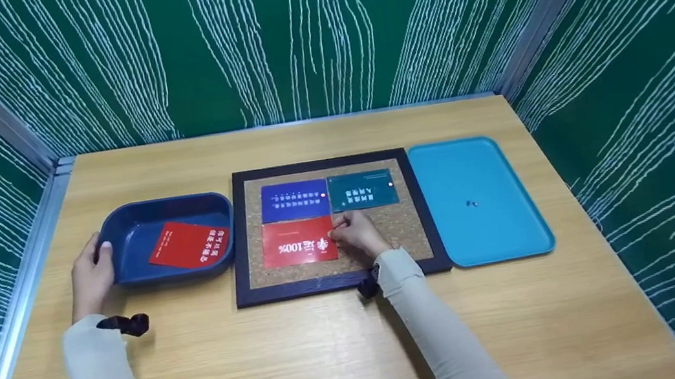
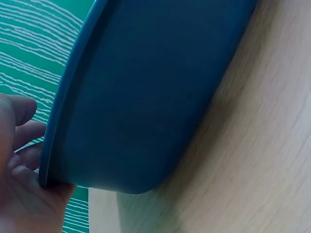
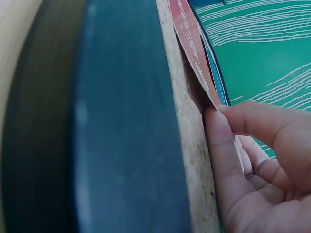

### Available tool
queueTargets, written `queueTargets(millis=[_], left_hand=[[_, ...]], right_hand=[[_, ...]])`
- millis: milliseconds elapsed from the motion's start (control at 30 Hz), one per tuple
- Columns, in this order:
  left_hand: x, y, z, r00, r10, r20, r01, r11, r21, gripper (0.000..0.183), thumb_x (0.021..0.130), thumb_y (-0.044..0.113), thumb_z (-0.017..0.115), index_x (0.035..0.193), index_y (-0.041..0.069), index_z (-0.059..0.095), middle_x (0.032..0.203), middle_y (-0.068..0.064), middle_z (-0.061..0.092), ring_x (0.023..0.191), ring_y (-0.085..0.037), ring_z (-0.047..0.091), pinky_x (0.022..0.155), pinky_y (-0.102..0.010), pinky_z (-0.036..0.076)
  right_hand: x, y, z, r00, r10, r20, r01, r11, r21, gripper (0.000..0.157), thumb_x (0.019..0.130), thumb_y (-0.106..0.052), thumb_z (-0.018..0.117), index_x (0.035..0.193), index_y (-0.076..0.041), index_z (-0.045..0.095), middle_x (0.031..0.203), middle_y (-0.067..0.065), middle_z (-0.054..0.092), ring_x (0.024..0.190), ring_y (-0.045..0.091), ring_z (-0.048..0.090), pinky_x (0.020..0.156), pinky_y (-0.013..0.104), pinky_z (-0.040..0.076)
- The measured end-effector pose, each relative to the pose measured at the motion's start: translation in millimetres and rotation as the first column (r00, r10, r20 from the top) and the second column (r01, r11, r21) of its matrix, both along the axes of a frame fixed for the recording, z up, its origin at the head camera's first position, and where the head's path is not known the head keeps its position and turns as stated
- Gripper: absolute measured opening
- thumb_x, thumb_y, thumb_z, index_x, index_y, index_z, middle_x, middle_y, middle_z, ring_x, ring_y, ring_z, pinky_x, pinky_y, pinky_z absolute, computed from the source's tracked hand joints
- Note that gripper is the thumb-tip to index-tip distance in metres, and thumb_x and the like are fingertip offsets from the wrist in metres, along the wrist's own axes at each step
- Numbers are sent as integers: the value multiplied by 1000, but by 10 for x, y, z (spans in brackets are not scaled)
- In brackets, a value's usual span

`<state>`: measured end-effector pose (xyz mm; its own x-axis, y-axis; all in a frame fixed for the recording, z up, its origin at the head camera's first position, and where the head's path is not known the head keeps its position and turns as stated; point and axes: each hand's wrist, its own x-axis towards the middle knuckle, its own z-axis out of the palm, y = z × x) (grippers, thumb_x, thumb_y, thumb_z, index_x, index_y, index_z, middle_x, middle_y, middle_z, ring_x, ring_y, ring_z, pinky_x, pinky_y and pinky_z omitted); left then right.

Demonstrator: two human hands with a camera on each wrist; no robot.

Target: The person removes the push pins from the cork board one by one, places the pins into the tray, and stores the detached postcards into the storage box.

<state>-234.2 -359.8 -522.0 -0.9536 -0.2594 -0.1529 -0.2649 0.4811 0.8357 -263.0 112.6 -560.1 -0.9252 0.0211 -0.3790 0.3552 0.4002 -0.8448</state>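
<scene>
Head view — red card (image 1: 295, 239) over corkboard (image 1: 406, 229) — glossy, white-lettered.

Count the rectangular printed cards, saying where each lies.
4: blue card, green card and red card on the black-framed cork board; second red card inside the dark-blue plastic tub. Others could hide underneath.

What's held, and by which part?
The right hand pinches the red card on the corkboard by its right edge; the left hand holds the blue bin by its left rim.
</scene>
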Motion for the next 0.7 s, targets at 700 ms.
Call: queueTargets(millis=[700], left_hand=[[-12,64,-111,994,103,-44,-106,992,-74,49,104,10,20,152,3,22,157,-16,23,146,-31,21,121,-42,20]], right_hand=[[18,-1,-32,1000,-6,-1,5,999,-43,15,84,-3,67,97,-1,60,88,8,62,72,14,61,60,22,54]])
